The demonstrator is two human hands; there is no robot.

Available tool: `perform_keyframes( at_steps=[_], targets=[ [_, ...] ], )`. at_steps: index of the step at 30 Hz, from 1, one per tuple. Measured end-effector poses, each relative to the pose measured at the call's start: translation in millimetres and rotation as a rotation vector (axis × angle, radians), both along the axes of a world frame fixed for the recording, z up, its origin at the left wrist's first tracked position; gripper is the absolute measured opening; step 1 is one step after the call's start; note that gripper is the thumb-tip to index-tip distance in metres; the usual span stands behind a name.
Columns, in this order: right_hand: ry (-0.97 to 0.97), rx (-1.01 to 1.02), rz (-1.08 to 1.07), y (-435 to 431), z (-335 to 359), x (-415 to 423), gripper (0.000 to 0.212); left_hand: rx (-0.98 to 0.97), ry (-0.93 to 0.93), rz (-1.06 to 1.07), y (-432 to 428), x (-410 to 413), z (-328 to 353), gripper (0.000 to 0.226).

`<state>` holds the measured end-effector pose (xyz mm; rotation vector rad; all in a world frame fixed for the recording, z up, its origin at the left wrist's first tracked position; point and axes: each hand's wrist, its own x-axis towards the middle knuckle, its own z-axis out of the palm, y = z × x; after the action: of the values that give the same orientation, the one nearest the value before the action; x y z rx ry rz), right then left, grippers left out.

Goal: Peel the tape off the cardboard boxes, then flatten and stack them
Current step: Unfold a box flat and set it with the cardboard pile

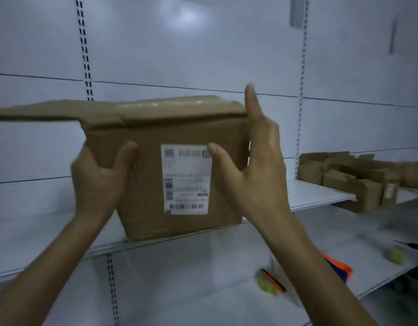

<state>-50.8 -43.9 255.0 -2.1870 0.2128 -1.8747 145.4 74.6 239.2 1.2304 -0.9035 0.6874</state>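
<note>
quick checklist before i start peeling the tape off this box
1. Grip on the cardboard box: ok. The left hand grips its left side, and the right hand presses the right side with its thumb on the label.
2. Box resting on the shelf: cannot tell. Its bottom edge sits near the shelf front.
3. Tape located: ok. The clear tape runs along the top, still stuck.
4. A hand free to peel: not ok. Both hands are on the box.
5. Loose tape end to pinch: cannot tell, too blurred.
6. Top flap: ok. It sticks out to the left, already open.
</note>
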Motion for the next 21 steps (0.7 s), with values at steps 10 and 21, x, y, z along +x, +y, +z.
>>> perform_keyframes(
  at_steps=[10,21],
  targets=[
    [0.183,0.085,-0.08,-53.8,-87.2,93.1,0.073,0.434,-0.017,0.221,-3.8,62.6,-84.9,0.048],
    [0.092,-0.157,-0.196,-85.5,-34.4,136.4,0.077,0.644,-0.041,0.14,-42.1,82.0,-93.3,0.057]
  ],
)
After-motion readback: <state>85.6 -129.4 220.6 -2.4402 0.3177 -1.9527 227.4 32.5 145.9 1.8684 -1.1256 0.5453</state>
